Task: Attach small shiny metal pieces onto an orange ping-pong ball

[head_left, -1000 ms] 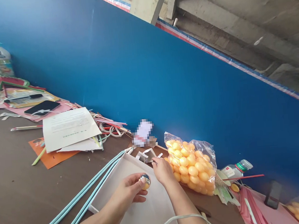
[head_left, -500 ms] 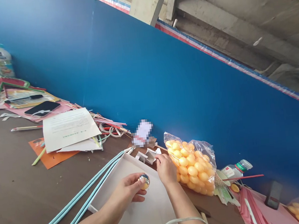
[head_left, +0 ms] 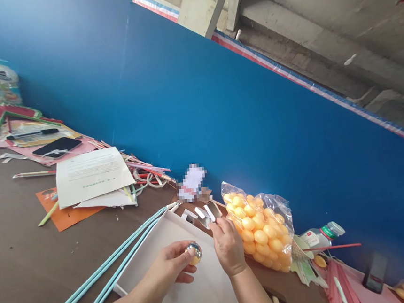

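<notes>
While the left hand (head_left: 171, 266) is pinching a partly silvered ball (head_left: 194, 253) at lower centre, the right hand (head_left: 229, 247) is gripping small strips (head_left: 209, 213) beside it. Covering looks unfinished: orange is showing.

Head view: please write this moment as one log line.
left hand: holds orange ball | right hand: holds white pieces | underneath: white tray

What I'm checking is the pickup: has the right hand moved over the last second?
Yes. The right hand has shifted slightly toward the bag of orange balls, away from the corner of the white tray, lifting small white strips.
</notes>
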`<move>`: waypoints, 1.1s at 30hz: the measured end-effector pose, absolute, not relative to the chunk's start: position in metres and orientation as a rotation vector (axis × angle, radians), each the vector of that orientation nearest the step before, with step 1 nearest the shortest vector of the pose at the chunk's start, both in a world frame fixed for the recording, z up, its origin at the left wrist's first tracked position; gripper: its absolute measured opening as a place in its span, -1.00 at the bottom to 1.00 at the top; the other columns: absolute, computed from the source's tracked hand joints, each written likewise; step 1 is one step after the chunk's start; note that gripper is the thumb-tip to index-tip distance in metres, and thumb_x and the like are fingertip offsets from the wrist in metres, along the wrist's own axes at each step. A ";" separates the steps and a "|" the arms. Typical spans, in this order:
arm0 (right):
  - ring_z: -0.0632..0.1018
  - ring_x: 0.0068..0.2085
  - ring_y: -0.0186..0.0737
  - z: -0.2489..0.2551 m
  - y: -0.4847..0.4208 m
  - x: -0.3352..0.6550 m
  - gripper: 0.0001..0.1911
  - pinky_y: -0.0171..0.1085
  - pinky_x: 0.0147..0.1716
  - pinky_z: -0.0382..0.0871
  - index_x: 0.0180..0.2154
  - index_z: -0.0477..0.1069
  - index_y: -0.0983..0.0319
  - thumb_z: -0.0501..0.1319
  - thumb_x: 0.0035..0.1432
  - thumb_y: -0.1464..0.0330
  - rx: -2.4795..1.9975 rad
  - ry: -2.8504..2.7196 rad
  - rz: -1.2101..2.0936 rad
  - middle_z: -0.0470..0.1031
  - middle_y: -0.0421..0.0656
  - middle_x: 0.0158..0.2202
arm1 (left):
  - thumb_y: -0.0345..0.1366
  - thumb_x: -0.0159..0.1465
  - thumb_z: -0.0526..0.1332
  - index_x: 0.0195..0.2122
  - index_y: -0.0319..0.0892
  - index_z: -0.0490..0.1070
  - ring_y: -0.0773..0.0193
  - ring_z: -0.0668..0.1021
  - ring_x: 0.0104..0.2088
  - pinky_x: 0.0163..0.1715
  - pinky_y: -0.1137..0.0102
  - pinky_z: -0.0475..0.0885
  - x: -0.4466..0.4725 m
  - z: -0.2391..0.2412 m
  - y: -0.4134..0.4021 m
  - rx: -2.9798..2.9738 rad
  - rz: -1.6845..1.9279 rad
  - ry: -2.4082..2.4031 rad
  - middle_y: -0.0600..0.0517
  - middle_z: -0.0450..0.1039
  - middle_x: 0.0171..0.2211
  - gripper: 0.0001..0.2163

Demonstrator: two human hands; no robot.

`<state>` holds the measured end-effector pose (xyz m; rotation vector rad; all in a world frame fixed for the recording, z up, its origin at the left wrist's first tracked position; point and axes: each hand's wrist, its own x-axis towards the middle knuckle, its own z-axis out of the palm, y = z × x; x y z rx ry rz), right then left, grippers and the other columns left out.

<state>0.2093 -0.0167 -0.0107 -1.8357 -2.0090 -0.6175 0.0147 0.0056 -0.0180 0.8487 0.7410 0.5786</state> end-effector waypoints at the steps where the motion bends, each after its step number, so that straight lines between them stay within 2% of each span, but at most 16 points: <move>1: 0.34 -0.12 -0.18 -0.011 -0.016 0.210 -0.69 -0.22 -0.08 0.23 -0.17 0.44 0.11 -0.03 0.21 0.48 -1.840 -2.001 -0.611 0.36 -0.11 -0.19 | 0.06 -0.10 0.29 -0.16 -0.20 0.42 0.26 0.50 -0.39 -0.42 0.41 0.46 0.015 -0.018 0.006 0.848 0.577 0.742 -0.07 0.47 -0.30 -0.46; 6: 0.38 -0.16 -0.20 -0.013 -0.002 0.219 -0.70 -0.24 -0.12 0.27 -0.18 0.44 0.17 -0.04 0.21 0.44 -1.972 -1.816 -0.543 0.36 -0.09 -0.24 | 0.05 -0.09 0.30 -0.16 -0.22 0.42 0.25 0.50 -0.38 -0.41 0.40 0.45 0.012 -0.013 0.004 0.850 0.583 0.742 -0.07 0.46 -0.32 -0.46; 9: 0.39 -0.08 -0.20 -0.009 0.007 0.217 -0.67 -0.26 -0.13 0.29 -0.05 0.35 0.21 -0.03 0.18 0.44 -2.056 -1.696 -0.476 0.31 -0.04 -0.08 | 0.02 -0.07 0.30 -0.17 -0.23 0.42 0.24 0.50 -0.36 -0.40 0.40 0.44 0.009 -0.006 0.002 0.852 0.590 0.732 -0.07 0.46 -0.31 -0.49; 11: 0.39 -0.06 -0.22 -0.006 0.011 0.208 -0.64 -0.29 -0.17 0.31 0.01 0.29 0.14 -0.02 0.17 0.42 -2.086 -1.701 -0.415 0.28 -0.08 0.00 | 0.01 -0.06 0.29 -0.17 -0.23 0.42 0.24 0.50 -0.36 -0.40 0.41 0.43 0.007 -0.003 0.001 0.856 0.597 0.720 -0.07 0.47 -0.30 -0.50; 13: 0.43 -0.12 -0.26 -0.003 0.015 0.197 -0.68 -0.32 -0.26 0.30 -0.06 0.34 0.03 -0.01 0.18 0.38 -2.100 -1.777 -0.332 0.34 -0.19 -0.05 | 0.01 -0.06 0.29 -0.18 -0.23 0.42 0.25 0.50 -0.36 -0.40 0.41 0.43 0.007 -0.003 0.001 0.858 0.595 0.709 -0.07 0.46 -0.30 -0.51; 16: 0.48 -0.27 -0.32 0.000 0.024 0.186 -0.74 -0.36 -0.36 0.26 -0.25 0.45 -0.04 0.03 0.16 0.35 -2.129 -1.923 -0.177 0.45 -0.29 -0.23 | 0.04 -0.07 0.28 -0.17 -0.22 0.42 0.26 0.49 -0.37 -0.40 0.40 0.43 0.010 -0.007 0.003 0.860 0.582 0.709 -0.06 0.46 -0.31 -0.49; 20: 0.50 -0.25 -0.29 -0.001 0.041 0.187 -0.72 -0.34 -0.33 0.24 -0.22 0.46 -0.09 0.09 0.09 0.37 -2.198 -2.017 -0.008 0.50 -0.30 -0.26 | 0.05 -0.09 0.29 -0.17 -0.20 0.42 0.26 0.49 -0.39 -0.40 0.39 0.43 0.013 -0.015 0.006 0.845 0.586 0.708 -0.07 0.46 -0.31 -0.47; 23: 0.50 -0.26 -0.29 -0.001 0.050 0.190 -0.75 -0.33 -0.32 0.26 -0.27 0.48 0.01 0.11 0.06 0.40 -2.228 -2.037 0.065 0.53 -0.28 -0.28 | 0.06 -0.11 0.30 -0.15 -0.21 0.41 0.24 0.49 -0.39 -0.40 0.37 0.43 0.014 -0.017 0.007 0.833 0.593 0.693 -0.08 0.46 -0.31 -0.44; 27: 0.49 -0.28 -0.29 0.002 0.050 0.191 -0.80 -0.31 -0.30 0.28 -0.34 0.47 0.16 0.09 0.06 0.46 -2.217 -2.009 0.015 0.52 -0.22 -0.30 | 0.06 -0.11 0.30 -0.15 -0.22 0.40 0.24 0.50 -0.38 -0.41 0.38 0.43 0.014 -0.017 0.007 0.838 0.591 0.689 -0.08 0.46 -0.32 -0.43; 33: 0.48 -0.22 -0.26 0.014 0.035 0.189 -0.72 -0.33 -0.26 0.26 -0.26 0.44 0.11 0.00 0.14 0.46 -2.164 -1.919 -0.149 0.49 -0.18 -0.23 | 0.05 -0.08 0.29 -0.17 -0.19 0.41 0.24 0.50 -0.38 -0.41 0.39 0.44 0.014 -0.017 0.006 0.842 0.576 0.693 -0.06 0.47 -0.31 -0.48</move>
